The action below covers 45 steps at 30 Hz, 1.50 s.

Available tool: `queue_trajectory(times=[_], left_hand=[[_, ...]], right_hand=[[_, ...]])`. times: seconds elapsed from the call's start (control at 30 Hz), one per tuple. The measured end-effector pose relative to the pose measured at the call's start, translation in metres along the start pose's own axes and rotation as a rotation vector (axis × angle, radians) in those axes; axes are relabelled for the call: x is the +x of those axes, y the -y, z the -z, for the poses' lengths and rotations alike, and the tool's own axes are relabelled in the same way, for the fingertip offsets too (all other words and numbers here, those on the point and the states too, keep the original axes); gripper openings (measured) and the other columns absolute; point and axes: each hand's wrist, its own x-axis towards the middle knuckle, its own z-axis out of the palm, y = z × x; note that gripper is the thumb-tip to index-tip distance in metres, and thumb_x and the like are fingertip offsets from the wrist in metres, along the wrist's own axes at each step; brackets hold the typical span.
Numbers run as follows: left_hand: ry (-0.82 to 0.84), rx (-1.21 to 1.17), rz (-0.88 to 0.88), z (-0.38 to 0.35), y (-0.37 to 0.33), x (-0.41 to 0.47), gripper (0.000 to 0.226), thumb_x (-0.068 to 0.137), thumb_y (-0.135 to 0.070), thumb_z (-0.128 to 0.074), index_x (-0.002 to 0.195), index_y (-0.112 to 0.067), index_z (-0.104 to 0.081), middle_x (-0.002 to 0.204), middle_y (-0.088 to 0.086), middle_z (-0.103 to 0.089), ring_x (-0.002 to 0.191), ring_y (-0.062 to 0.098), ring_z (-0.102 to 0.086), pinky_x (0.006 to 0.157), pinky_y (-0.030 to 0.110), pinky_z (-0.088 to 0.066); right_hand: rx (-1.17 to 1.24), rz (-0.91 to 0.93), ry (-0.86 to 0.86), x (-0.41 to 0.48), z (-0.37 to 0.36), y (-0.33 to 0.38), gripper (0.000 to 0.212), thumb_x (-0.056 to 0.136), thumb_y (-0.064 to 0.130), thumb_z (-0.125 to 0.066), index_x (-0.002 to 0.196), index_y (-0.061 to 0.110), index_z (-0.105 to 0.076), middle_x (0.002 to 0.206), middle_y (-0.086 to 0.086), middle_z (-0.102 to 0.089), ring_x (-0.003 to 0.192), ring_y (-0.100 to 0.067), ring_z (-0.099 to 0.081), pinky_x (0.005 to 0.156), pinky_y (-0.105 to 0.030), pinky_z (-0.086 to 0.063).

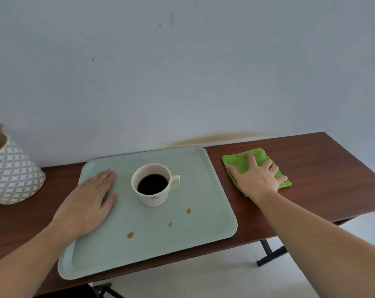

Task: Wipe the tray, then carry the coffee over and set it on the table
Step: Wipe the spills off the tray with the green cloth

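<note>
A pale green tray (pixel 193 168) lies on a dark wooden table (pixel 324 168). On it stands a white cup (pixel 153 197) of black coffee, its handle pointing right. Three small brown coffee drops (pixel 188 210) dot the tray's near half. My left hand (pixel 89 203) rests flat on the tray's left side, fingers together, holding nothing. A folded green cloth (pixel 238 162) lies on the table just right of the tray. My right hand (pixel 255 179) lies spread on top of the cloth, fingers apart, covering most of it.
A white pot with a grey diamond pattern (pixel 12 175) stands at the table's left end, with wooden sticks in it. The wall runs right behind the table and bears a brown stain. The table's front edge and a black leg (pixel 268 252) show below the tray.
</note>
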Motion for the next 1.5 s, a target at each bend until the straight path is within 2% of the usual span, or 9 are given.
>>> queue_trajectory(times=[0.2, 0.33, 0.43, 0.53, 0.63, 1.1, 1.23, 1.3, 1.5], left_hand=[[-0.014, 0.005, 0.003, 0.001, -0.001, -0.001, 0.077, 0.089, -0.061, -0.012, 0.154, -0.021, -0.015, 0.162, -0.003, -0.017, 0.147, 0.007, -0.012, 0.12, 0.03, -0.01], [-0.014, 0.019, 0.005, 0.001, -0.001, -0.002, 0.076, 0.09, -0.061, -0.013, 0.155, -0.022, -0.014, 0.162, -0.003, -0.017, 0.148, 0.007, -0.013, 0.12, 0.031, -0.011], [-0.013, 0.03, 0.007, 0.003, -0.003, -0.001, 0.076, 0.09, -0.06, -0.013, 0.155, -0.021, -0.015, 0.162, -0.003, -0.018, 0.148, 0.008, -0.014, 0.12, 0.03, -0.011], [-0.019, 0.04, 0.01, 0.005, -0.005, -0.002, 0.075, 0.091, -0.058, -0.014, 0.155, -0.02, -0.015, 0.162, -0.003, -0.017, 0.148, 0.008, -0.014, 0.119, 0.028, -0.008], [-0.023, 0.043, 0.015, 0.004, -0.006, -0.003, 0.074, 0.091, -0.057, -0.014, 0.155, -0.02, -0.014, 0.162, -0.003, -0.017, 0.148, 0.008, -0.013, 0.119, 0.027, -0.007], [-0.02, 0.025, 0.015, 0.003, -0.005, -0.003, 0.07, 0.094, -0.053, -0.019, 0.155, -0.02, -0.016, 0.163, -0.001, -0.019, 0.149, 0.011, -0.013, 0.12, 0.032, -0.011], [-0.019, 0.025, 0.004, 0.001, -0.003, -0.002, 0.069, 0.093, -0.052, -0.022, 0.154, -0.018, -0.02, 0.162, 0.0, -0.022, 0.148, 0.013, -0.017, 0.12, 0.033, -0.013], [-0.022, 0.027, -0.007, -0.001, -0.001, 0.0, 0.069, 0.093, -0.05, -0.022, 0.153, -0.017, -0.023, 0.161, 0.002, -0.025, 0.148, 0.014, -0.02, 0.12, 0.034, -0.016], [-0.034, 0.031, -0.044, -0.002, 0.003, 0.0, 0.067, 0.094, -0.045, -0.017, 0.153, -0.013, -0.025, 0.16, 0.004, -0.026, 0.148, 0.017, -0.022, 0.119, 0.036, -0.018]], right_hand=[[0.301, -0.001, -0.16, -0.004, 0.003, 0.018, 0.092, 0.072, 0.068, -0.069, 0.135, 0.011, -0.035, 0.124, -0.013, -0.061, 0.118, -0.036, -0.054, 0.102, -0.052, -0.033], [0.704, -0.169, 0.037, -0.001, 0.023, 0.034, 0.07, 0.072, 0.063, -0.07, 0.113, 0.008, -0.057, 0.087, -0.002, -0.065, 0.079, -0.025, -0.06, 0.084, -0.042, -0.051], [1.05, -0.237, 0.27, 0.004, 0.042, 0.045, 0.05, 0.079, 0.034, -0.078, 0.116, 0.002, -0.065, 0.094, -0.014, -0.072, 0.077, -0.025, -0.067, 0.069, -0.034, -0.055], [1.041, -0.15, 0.419, -0.012, 0.054, 0.045, 0.036, 0.083, 0.021, -0.076, 0.113, 0.003, -0.068, 0.094, -0.014, -0.074, 0.085, -0.032, -0.071, 0.079, -0.045, -0.059], [0.895, 0.046, 0.304, -0.043, 0.051, 0.043, 0.02, 0.078, 0.029, -0.077, 0.093, 0.017, -0.072, 0.09, -0.009, -0.076, 0.084, -0.031, -0.073, 0.082, -0.052, -0.059], [0.678, 0.612, 0.315, -0.176, -0.001, 0.064, 0.026, 0.096, 0.034, -0.058, 0.077, 0.019, -0.049, 0.06, 0.004, -0.047, 0.053, -0.009, -0.04, 0.049, -0.021, -0.032], [0.468, 0.897, 0.249, -0.21, -0.016, 0.099, 0.029, 0.092, 0.043, -0.054, 0.106, 0.021, -0.067, 0.103, 0.005, -0.07, 0.096, -0.009, -0.058, 0.09, -0.026, -0.046], [0.275, 1.065, 0.308, -0.225, -0.025, 0.115, 0.06, 0.093, 0.051, -0.046, 0.139, 0.014, -0.056, 0.144, 0.0, -0.056, 0.132, -0.014, -0.044, 0.119, -0.03, -0.027], [0.016, 1.21, 0.286, -0.212, -0.033, 0.1, 0.063, 0.099, 0.055, -0.03, 0.157, 0.032, -0.025, 0.165, 0.016, -0.017, 0.151, -0.003, -0.012, 0.122, -0.037, 0.0]])
